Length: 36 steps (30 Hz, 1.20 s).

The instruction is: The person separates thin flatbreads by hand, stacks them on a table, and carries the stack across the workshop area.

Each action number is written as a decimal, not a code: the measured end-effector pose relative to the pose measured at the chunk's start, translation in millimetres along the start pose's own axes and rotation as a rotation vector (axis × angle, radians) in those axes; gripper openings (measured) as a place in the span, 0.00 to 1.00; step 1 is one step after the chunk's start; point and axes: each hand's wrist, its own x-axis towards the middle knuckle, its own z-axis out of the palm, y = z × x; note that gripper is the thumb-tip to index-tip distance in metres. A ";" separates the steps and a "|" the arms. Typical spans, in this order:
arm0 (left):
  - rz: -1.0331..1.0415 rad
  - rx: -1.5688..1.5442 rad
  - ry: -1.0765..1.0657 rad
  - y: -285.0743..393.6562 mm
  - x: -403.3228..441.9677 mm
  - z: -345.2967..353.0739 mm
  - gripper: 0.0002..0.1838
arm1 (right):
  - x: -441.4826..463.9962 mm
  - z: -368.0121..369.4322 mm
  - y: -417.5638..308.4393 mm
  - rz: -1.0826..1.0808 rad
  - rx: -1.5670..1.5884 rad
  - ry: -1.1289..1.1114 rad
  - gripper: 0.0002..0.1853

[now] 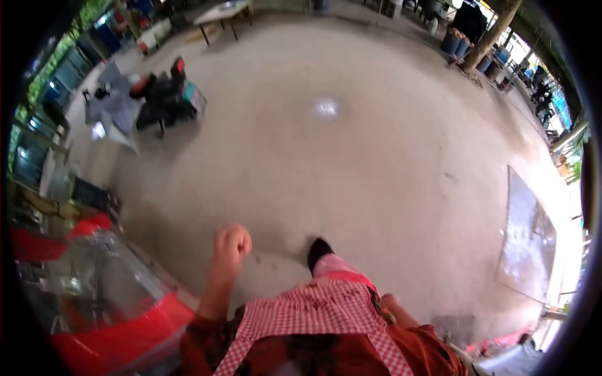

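My left hand (233,240) is held out in front of my body, above the concrete floor (313,175). Its fingers are curled into a fist, and whether anything is inside cannot be made out. A red-and-white checked apron (307,310) covers my front, and one dark shoe (319,250) shows beyond it. On the right side only part of my forearm (399,310) appears beside the apron; my right hand is hidden.
A red-edged clear plastic structure (125,332) stands close at the lower left. Dark and grey covered objects (166,103) are at the upper left, near a low table (222,12). A flat grey sheet (527,238) lies at the right. A post (492,37) rises at the upper right.
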 end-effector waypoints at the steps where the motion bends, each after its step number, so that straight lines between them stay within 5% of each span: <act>1: 0.024 0.239 0.022 -6.9 20.6 -16.1 0.20 | 41.3 -38.5 -79.4 -0.277 -0.214 0.199 0.18; 2: -0.136 0.235 0.105 -12.1 33.7 -29.6 0.20 | 80.5 -77.5 -161.3 -0.498 -0.472 0.475 0.12; 3: -0.262 0.214 0.199 -17.5 57.9 -42.5 0.21 | 48.4 -125.8 -280.2 -0.626 0.060 0.484 0.14; 5: -0.427 -0.071 0.432 -34.4 85.1 -73.2 0.19 | 56.1 -188.5 -467.3 -0.821 0.149 0.479 0.17; 11: -0.471 -0.259 0.811 -86.7 195.4 -163.4 0.17 | -18.4 -265.7 -925.1 -1.150 -0.091 0.119 0.15; 14: -0.536 -0.370 0.871 -123.7 313.3 -187.8 0.16 | 21.8 -266.8 -1053.1 -1.314 -0.131 0.124 0.14; 17: -0.542 -0.427 0.816 -128.6 479.3 -192.1 0.16 | 100.7 -267.7 -1094.8 -1.013 0.077 -0.059 0.12; 19: -0.522 -0.374 0.743 -114.0 582.2 -206.3 0.15 | 215.9 -285.4 -1056.0 -0.766 -0.249 -0.226 0.02; 21: -0.451 -0.207 0.630 -95.7 671.3 -219.4 0.16 | 231.1 -323.4 -1039.8 -0.541 -0.556 -0.193 0.02; 25: -0.329 -0.176 0.543 -72.4 857.9 -274.7 0.18 | 248.1 -378.0 -1128.8 -0.266 -0.522 0.002 0.05; 28: -0.125 -0.225 0.569 -44.5 998.1 -315.2 0.18 | 291.0 -384.7 -1252.2 -0.247 -0.505 0.081 0.08; 32: -0.126 -0.139 0.613 -32.5 1167.0 -366.5 0.16 | 368.3 -389.4 -1466.9 -0.441 -0.642 0.162 0.11; 36: -0.160 -0.050 0.445 11.2 1267.5 -424.1 0.11 | 468.0 -353.2 -1810.4 -0.868 -0.764 0.213 0.15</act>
